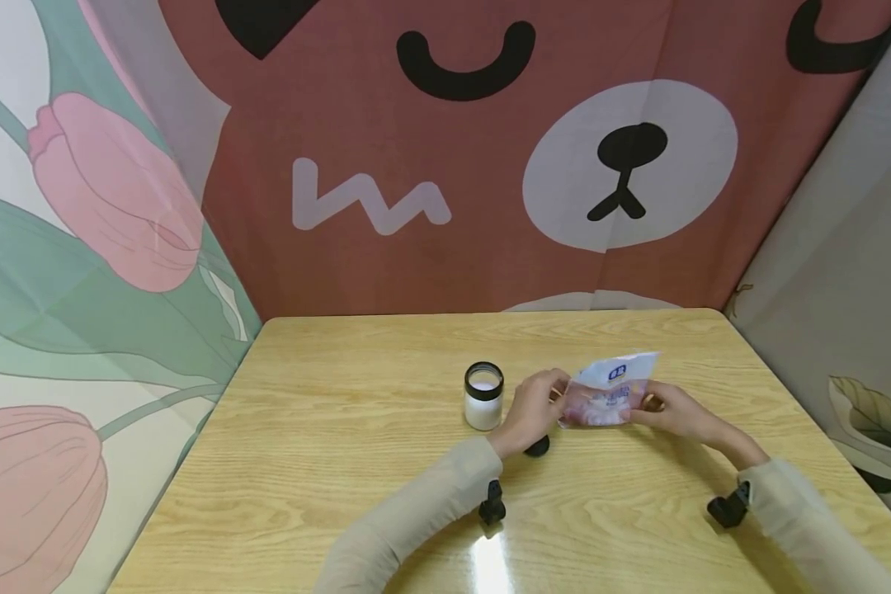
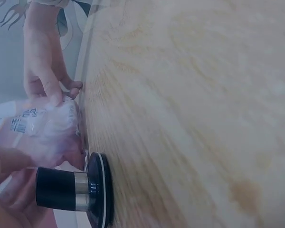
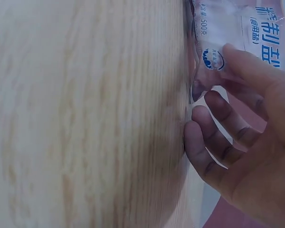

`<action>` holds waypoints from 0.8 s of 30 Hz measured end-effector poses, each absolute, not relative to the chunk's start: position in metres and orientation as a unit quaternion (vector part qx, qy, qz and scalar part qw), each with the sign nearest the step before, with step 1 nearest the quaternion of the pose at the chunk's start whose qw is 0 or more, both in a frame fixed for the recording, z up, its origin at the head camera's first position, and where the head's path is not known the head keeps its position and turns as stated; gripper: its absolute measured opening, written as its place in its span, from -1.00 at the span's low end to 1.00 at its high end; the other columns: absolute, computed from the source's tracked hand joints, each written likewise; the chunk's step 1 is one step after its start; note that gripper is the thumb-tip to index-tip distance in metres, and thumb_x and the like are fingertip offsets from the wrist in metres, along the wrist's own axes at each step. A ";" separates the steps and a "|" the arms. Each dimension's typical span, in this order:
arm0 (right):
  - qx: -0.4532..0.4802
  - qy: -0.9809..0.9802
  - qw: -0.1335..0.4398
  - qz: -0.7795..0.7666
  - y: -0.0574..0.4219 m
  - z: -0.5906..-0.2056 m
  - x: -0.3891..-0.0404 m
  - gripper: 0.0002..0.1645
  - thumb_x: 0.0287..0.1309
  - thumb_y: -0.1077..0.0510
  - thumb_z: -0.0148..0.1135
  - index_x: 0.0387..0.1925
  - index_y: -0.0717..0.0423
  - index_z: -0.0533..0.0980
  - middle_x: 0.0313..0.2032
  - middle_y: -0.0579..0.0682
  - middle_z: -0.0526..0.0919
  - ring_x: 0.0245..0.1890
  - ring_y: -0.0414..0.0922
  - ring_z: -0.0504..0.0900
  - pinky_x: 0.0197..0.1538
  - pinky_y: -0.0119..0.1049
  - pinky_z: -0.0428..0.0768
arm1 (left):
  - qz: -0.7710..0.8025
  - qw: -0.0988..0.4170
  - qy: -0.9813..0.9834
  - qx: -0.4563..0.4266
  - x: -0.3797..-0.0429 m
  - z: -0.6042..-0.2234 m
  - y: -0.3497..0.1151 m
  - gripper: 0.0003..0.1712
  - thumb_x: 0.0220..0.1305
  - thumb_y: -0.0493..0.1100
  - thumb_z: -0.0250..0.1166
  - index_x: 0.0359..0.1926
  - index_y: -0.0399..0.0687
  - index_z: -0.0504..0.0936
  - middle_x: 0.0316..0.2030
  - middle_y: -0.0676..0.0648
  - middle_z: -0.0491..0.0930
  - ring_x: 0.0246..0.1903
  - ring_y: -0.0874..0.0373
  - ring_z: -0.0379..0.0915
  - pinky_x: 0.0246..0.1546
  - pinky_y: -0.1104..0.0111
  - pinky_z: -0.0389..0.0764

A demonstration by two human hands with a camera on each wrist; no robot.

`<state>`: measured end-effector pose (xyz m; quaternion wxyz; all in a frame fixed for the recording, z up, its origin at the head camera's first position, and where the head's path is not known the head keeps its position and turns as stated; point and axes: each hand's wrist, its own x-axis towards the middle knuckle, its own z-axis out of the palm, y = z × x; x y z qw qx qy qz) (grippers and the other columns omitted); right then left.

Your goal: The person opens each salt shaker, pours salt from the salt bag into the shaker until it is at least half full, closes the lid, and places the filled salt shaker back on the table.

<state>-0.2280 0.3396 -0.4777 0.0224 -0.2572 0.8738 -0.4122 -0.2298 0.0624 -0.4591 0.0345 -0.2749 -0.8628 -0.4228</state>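
Observation:
A pink-and-white plastic bag of salt (image 1: 605, 392) stands upright on the table, its top edge raised. My left hand (image 1: 532, 408) grips the bag's left side. On its lower right side, my right hand (image 1: 671, 412) pinches the bag between thumb and fingers. The right wrist view shows that thumb across the printed front of the salt bag (image 3: 237, 42), with the other fingers curled loosely by the table. Just left of my left hand is a glass jar (image 1: 483, 408) with a black rim, open at the top and partly filled with something white.
A black knobbed lid (image 1: 538, 447) sits on the table beneath my left wrist; its knob and disc show large in the left wrist view. The wooden table (image 1: 356, 412) meets a printed bear curtain (image 1: 483, 165) at the back, with fabric at both sides.

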 end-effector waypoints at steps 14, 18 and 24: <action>-0.279 0.859 0.022 -0.430 0.340 -0.484 -0.229 -0.82 0.11 0.37 0.41 -0.25 0.27 0.58 -0.49 -0.19 0.56 -0.56 -0.39 0.40 -0.54 -0.46 0.41 | -0.215 0.051 -0.941 -0.255 -0.229 -0.464 0.081 -0.76 0.13 -0.13 0.49 -0.60 0.10 0.64 -0.64 0.23 0.51 -0.59 0.35 0.38 -0.56 0.47 0.32; -0.268 0.866 -0.011 -0.421 0.336 -0.490 -0.227 -0.71 -0.01 0.34 0.51 -0.23 0.31 0.60 -0.32 -0.10 0.67 -0.36 -0.38 0.53 -0.33 -0.47 0.53 | -0.150 0.067 -0.954 -0.251 -0.227 -0.468 0.088 -0.69 0.11 -0.13 0.47 -0.66 0.16 0.55 -0.65 0.23 0.49 -0.56 0.32 0.41 -0.44 0.36 0.31; -0.245 0.880 -0.040 -0.405 0.332 -0.494 -0.226 -0.54 -0.13 0.30 0.59 -0.14 0.36 0.61 -0.22 0.04 0.70 -0.21 -0.40 0.55 -0.15 -0.55 0.50 | -0.089 0.080 -0.961 -0.250 -0.226 -0.471 0.096 -0.69 0.08 -0.18 0.43 -0.65 0.18 0.50 -0.55 0.20 0.59 -0.49 0.27 0.48 -0.36 0.30 0.28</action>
